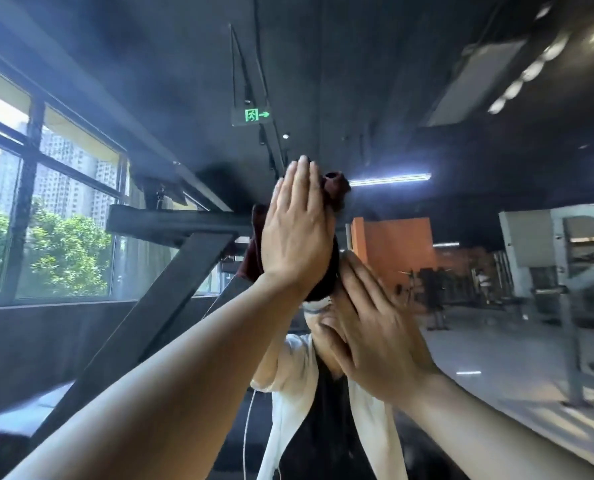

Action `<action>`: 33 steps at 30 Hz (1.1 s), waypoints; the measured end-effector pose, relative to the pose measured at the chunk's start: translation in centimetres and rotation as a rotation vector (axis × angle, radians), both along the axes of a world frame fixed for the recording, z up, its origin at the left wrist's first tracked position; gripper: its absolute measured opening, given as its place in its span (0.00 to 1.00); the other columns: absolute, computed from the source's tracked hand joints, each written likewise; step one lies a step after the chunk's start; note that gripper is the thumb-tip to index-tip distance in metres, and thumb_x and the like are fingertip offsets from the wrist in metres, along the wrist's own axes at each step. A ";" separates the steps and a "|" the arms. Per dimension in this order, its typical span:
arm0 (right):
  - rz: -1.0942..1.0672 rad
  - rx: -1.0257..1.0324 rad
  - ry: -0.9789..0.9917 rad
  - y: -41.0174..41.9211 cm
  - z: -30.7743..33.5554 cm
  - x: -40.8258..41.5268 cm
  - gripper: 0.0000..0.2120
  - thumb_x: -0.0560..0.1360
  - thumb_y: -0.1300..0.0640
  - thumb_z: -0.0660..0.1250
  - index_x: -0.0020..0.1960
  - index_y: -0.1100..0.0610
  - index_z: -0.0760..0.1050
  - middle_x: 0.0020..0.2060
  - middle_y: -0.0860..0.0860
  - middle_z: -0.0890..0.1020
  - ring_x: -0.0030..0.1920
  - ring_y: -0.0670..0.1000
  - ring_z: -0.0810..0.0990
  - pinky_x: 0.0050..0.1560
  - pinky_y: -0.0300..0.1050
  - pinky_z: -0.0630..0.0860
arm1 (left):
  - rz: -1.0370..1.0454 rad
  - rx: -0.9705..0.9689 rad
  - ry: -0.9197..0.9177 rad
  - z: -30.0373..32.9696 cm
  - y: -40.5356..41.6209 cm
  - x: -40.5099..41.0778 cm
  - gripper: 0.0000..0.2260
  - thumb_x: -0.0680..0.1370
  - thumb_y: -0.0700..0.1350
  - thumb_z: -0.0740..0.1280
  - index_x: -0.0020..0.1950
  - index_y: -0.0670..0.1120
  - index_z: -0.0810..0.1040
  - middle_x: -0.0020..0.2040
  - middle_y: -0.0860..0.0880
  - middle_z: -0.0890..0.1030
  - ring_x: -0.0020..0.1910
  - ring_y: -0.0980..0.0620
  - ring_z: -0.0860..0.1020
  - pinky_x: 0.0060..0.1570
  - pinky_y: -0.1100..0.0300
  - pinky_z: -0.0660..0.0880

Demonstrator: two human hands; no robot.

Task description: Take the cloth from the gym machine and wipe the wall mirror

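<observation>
- The dark red cloth (333, 188) is flat against the wall mirror (427, 98), raised high above my head height, its bunched edges showing past my fingertips at the top and below my wrist.
- My left hand (297, 223) presses it to the glass with straight fingers held close together, palm to the cloth, arm stretched up from the lower left.
- My right hand (375, 327) lies flat beside and below it (somewhat blurred), fingers straight and slightly spread, held open at the glass; whether it touches the cloth's lower edge I cannot tell.
- In the reflection between my arms: a white top (299, 386) with a thin white cord (247, 427) hanging down.
- Further out in the mirror: a black steel frame (171, 271) slanting at left, windows (56, 216) with trees and tower blocks, a green exit sign (257, 115) on the dark ceiling, an orange wall (399, 244) and grey gym machines (565, 271) at right.
</observation>
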State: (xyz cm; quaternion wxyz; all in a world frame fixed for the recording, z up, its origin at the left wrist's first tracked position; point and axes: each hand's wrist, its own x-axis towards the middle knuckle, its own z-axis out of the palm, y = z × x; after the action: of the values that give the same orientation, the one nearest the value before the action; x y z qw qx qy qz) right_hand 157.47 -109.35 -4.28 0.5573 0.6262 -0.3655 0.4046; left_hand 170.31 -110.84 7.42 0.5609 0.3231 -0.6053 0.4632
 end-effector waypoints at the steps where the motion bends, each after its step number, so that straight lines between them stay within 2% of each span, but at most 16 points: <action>1: 0.033 0.014 0.041 0.2 0.0 -0.8 0.29 0.84 0.46 0.52 0.77 0.65 0.65 0.77 0.61 0.66 0.79 0.58 0.62 0.77 0.54 0.59 | 0.009 -0.003 -0.089 -0.5 0.2 -0.4 0.25 0.82 0.45 0.54 0.78 0.36 0.60 0.79 0.39 0.62 0.79 0.44 0.59 0.77 0.58 0.44; 3: 0.048 0.026 0.150 0.6 0.3 -3.1 0.28 0.82 0.48 0.56 0.76 0.64 0.66 0.76 0.61 0.67 0.77 0.57 0.64 0.77 0.53 0.60 | 0.037 0.004 -0.259 -1.1 0.3 1.0 0.25 0.83 0.47 0.56 0.78 0.37 0.62 0.78 0.40 0.63 0.78 0.45 0.60 0.78 0.58 0.47; 5: 0.012 0.012 0.131 1.0 0.7 -6.5 0.28 0.83 0.48 0.54 0.76 0.65 0.65 0.76 0.61 0.67 0.77 0.58 0.64 0.76 0.54 0.61 | 0.079 0.026 -0.330 -1.6 0.2 3.9 0.26 0.84 0.50 0.55 0.79 0.38 0.60 0.79 0.41 0.62 0.79 0.46 0.59 0.78 0.57 0.49; 7: -0.033 -0.019 -0.023 1.4 1.2 -9.8 0.29 0.84 0.47 0.51 0.77 0.65 0.63 0.77 0.61 0.65 0.77 0.59 0.63 0.76 0.55 0.61 | 0.088 0.050 -0.229 -2.0 0.1 6.6 0.27 0.84 0.52 0.54 0.79 0.39 0.60 0.79 0.41 0.61 0.79 0.46 0.58 0.78 0.58 0.50; 9: -0.071 -0.026 -0.109 1.3 1.1 -11.2 0.31 0.84 0.45 0.47 0.78 0.65 0.61 0.78 0.61 0.63 0.78 0.60 0.62 0.78 0.57 0.58 | 0.071 0.072 -0.028 -2.2 0.2 7.3 0.27 0.84 0.52 0.51 0.79 0.38 0.59 0.79 0.41 0.61 0.78 0.45 0.58 0.77 0.61 0.46; 11: -0.075 -0.043 -0.130 1.0 0.8 -10.9 0.32 0.84 0.45 0.48 0.79 0.66 0.59 0.78 0.62 0.61 0.79 0.61 0.60 0.79 0.58 0.55 | 0.041 0.077 0.131 -2.2 0.4 5.1 0.28 0.83 0.51 0.49 0.79 0.36 0.58 0.79 0.39 0.60 0.79 0.43 0.58 0.77 0.59 0.46; 13: -0.057 -0.061 -0.157 0.7 0.5 -10.1 0.32 0.84 0.45 0.49 0.78 0.68 0.59 0.78 0.63 0.61 0.79 0.61 0.59 0.79 0.57 0.54 | 0.018 0.072 0.194 -2.0 0.7 1.1 0.26 0.83 0.48 0.50 0.79 0.36 0.57 0.80 0.39 0.59 0.79 0.43 0.56 0.78 0.56 0.48; 17: -0.030 -0.063 -0.170 0.7 0.1 -10.0 0.32 0.83 0.46 0.51 0.78 0.68 0.60 0.77 0.64 0.62 0.78 0.62 0.61 0.78 0.57 0.56 | 0.018 0.042 0.027 -3.5 1.2 -6.6 0.25 0.83 0.44 0.55 0.79 0.37 0.58 0.80 0.41 0.59 0.80 0.45 0.56 0.78 0.57 0.46; 19: -0.025 -0.068 -0.162 0.8 0.0 -10.1 0.32 0.84 0.47 0.51 0.78 0.68 0.59 0.78 0.64 0.62 0.78 0.62 0.61 0.78 0.56 0.55 | 0.009 0.048 -0.068 -5.4 1.4 -8.6 0.25 0.83 0.44 0.54 0.79 0.37 0.59 0.79 0.41 0.60 0.79 0.45 0.57 0.79 0.56 0.48; 21: -0.019 -0.040 -0.157 0.7 -0.5 -10.0 0.31 0.84 0.48 0.53 0.79 0.68 0.56 0.79 0.64 0.59 0.80 0.62 0.57 0.79 0.57 0.55 | -0.008 0.068 -0.124 -7.5 1.5 -9.0 0.24 0.83 0.46 0.52 0.78 0.38 0.61 0.79 0.41 0.61 0.79 0.46 0.58 0.79 0.54 0.51; 24: -0.031 0.015 -0.140 0.7 -1.8 -10.1 0.33 0.83 0.50 0.56 0.80 0.67 0.53 0.80 0.64 0.54 0.81 0.61 0.52 0.79 0.59 0.55 | -0.024 0.073 -0.108 -10.0 1.3 -8.8 0.23 0.84 0.43 0.55 0.78 0.38 0.63 0.79 0.42 0.63 0.79 0.46 0.59 0.78 0.52 0.55; 27: -0.052 0.025 -0.105 0.9 -3.9 -9.7 0.31 0.84 0.50 0.51 0.80 0.68 0.51 0.80 0.64 0.54 0.81 0.62 0.51 0.80 0.58 0.52 | -0.027 0.087 -0.068 -12.6 1.3 -8.7 0.23 0.83 0.41 0.57 0.78 0.38 0.63 0.78 0.42 0.63 0.78 0.47 0.59 0.77 0.51 0.57; 30: -0.024 0.073 -0.085 1.3 -7.2 -9.4 0.30 0.85 0.49 0.44 0.80 0.68 0.51 0.80 0.64 0.54 0.81 0.62 0.51 0.80 0.58 0.52 | -0.020 0.131 -0.076 -16.0 1.5 -8.2 0.24 0.83 0.43 0.55 0.78 0.38 0.61 0.79 0.42 0.62 0.79 0.46 0.59 0.77 0.51 0.57; 33: -0.002 0.110 -0.043 1.6 -10.8 -9.2 0.29 0.85 0.51 0.46 0.80 0.69 0.52 0.79 0.65 0.55 0.81 0.62 0.52 0.79 0.59 0.55 | 0.000 0.168 -0.102 -20.0 1.5 -7.6 0.23 0.84 0.44 0.53 0.79 0.39 0.59 0.79 0.43 0.61 0.79 0.46 0.59 0.78 0.52 0.54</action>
State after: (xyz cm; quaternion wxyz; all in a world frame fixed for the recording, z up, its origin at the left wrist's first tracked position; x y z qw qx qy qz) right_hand 148.24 -107.78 -15.12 0.5144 0.6466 -0.3999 0.3967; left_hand 162.74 -109.35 -12.62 0.5004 0.3451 -0.6698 0.4265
